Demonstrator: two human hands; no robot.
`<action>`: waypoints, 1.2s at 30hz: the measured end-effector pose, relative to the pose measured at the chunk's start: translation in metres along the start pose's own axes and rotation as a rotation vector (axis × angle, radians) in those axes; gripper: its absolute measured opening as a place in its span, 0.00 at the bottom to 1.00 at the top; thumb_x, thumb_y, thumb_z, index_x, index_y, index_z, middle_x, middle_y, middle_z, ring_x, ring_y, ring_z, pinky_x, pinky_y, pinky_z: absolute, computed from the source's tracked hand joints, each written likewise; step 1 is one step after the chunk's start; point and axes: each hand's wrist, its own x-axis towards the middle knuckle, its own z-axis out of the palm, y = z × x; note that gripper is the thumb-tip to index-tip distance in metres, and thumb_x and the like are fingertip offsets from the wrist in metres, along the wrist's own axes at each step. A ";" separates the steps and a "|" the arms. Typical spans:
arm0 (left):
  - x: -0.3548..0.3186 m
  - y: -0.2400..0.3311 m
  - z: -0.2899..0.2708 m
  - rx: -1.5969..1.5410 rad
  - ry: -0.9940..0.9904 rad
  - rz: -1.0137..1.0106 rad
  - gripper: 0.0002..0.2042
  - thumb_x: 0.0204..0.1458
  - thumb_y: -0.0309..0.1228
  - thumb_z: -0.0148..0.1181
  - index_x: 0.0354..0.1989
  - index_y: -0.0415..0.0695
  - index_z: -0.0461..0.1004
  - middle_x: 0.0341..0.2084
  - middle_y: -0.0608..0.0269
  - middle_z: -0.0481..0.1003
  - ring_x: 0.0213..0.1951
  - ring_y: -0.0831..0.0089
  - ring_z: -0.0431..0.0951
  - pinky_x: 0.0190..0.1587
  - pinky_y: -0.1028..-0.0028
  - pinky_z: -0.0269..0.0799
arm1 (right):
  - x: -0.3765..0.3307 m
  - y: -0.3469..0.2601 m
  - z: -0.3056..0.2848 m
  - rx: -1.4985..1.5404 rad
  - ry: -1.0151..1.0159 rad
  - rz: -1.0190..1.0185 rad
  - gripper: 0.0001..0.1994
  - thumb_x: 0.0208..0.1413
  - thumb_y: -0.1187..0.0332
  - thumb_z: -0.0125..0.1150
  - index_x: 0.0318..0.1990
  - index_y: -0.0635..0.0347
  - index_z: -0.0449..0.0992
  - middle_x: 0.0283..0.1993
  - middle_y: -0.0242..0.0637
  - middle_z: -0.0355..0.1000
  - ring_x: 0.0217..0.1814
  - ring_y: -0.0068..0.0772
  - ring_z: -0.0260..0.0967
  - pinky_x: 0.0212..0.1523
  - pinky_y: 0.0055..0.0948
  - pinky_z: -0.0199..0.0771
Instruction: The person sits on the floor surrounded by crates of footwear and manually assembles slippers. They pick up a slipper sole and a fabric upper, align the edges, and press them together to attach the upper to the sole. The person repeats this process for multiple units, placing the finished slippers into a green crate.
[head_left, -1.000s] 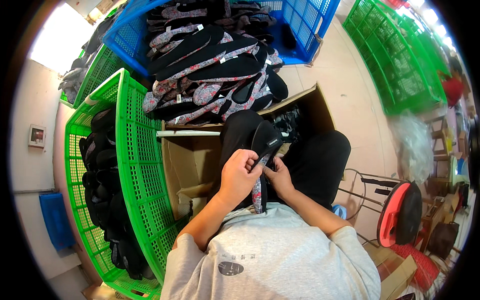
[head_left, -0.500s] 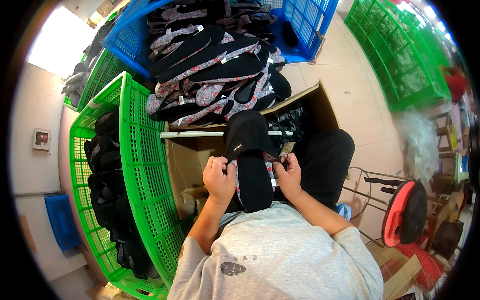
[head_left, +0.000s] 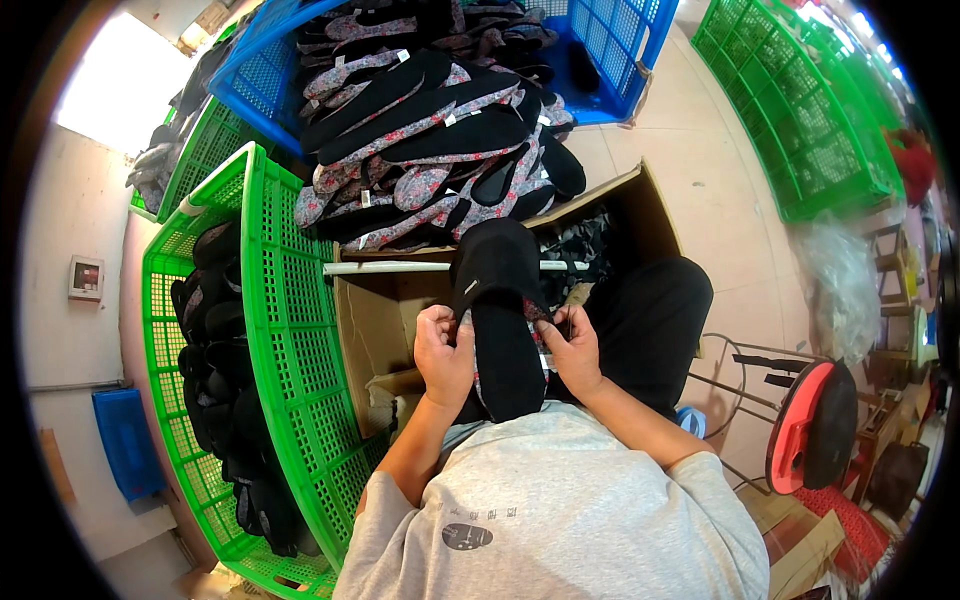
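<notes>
A black slipper (head_left: 508, 350) with a flowered edge points away from me over my lap, its toe end far and its heel near my shirt. My left hand (head_left: 443, 355) pinches the left rim of the slipper's black upper. On the opposite rim, my right hand (head_left: 572, 350) is closed with thumb and fingertips, and a bit of dark red flowered lining shows beside it. Just beyond lies a heap of similar slippers (head_left: 440, 140), black-soled with flowered sides and small white tags.
A green crate (head_left: 290, 330) holding black slippers stands at my left, with a blue crate (head_left: 610, 60) behind the heap. Under the slipper are a white bar (head_left: 390, 268) and a cardboard box (head_left: 655, 205). A red-and-black round stool seat (head_left: 810, 425) and green crates (head_left: 790, 110) are on the right.
My fingers have shifted along the slipper's rim, and the opening's edge has pulled back, baring more flowered lining at the right. Both hands remain on the slipper.
</notes>
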 end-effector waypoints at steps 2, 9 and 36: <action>0.000 0.003 0.004 -0.123 -0.002 -0.102 0.11 0.56 0.19 0.59 0.46 0.37 0.68 0.37 0.64 0.72 0.33 0.83 0.71 0.36 0.82 0.68 | 0.000 -0.001 -0.002 0.037 -0.038 0.000 0.09 0.57 0.76 0.65 0.37 0.58 0.67 0.32 0.22 0.64 0.32 0.11 0.60 0.34 0.16 0.62; 0.015 0.018 -0.013 -0.222 -0.273 -0.395 0.15 0.61 0.27 0.56 0.54 0.37 0.68 0.42 0.59 0.76 0.41 0.74 0.77 0.46 0.74 0.74 | 0.004 -0.021 0.001 0.340 -0.174 0.175 0.09 0.63 0.73 0.58 0.50 0.60 0.70 0.40 0.29 0.73 0.31 0.13 0.66 0.32 0.15 0.67; 0.018 0.064 0.016 -0.537 0.184 -0.345 0.16 0.64 0.27 0.52 0.57 0.34 0.63 0.39 0.63 0.73 0.40 0.80 0.72 0.44 0.79 0.70 | 0.004 -0.031 -0.010 0.156 -0.277 -0.004 0.14 0.60 0.72 0.64 0.51 0.60 0.70 0.50 0.34 0.72 0.45 0.18 0.70 0.45 0.20 0.72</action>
